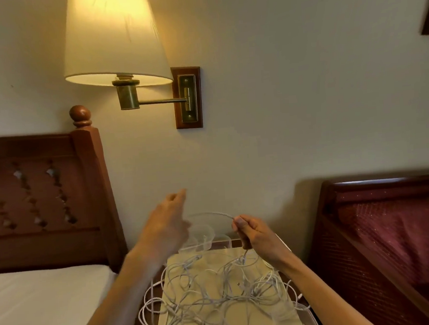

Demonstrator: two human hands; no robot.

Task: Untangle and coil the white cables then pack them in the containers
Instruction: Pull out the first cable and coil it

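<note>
The tangle of cables lies on the nightstand, which stands between the bed on the left and a chair on the right. Behind the tangle, nearer the wall, sit the containers (blurred). The wall lamp hangs above, right of the headboard.

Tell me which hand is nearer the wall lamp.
Left. The left hand is raised below the wall lamp; the right hand is lower and further right, pinching a white cable.
</note>
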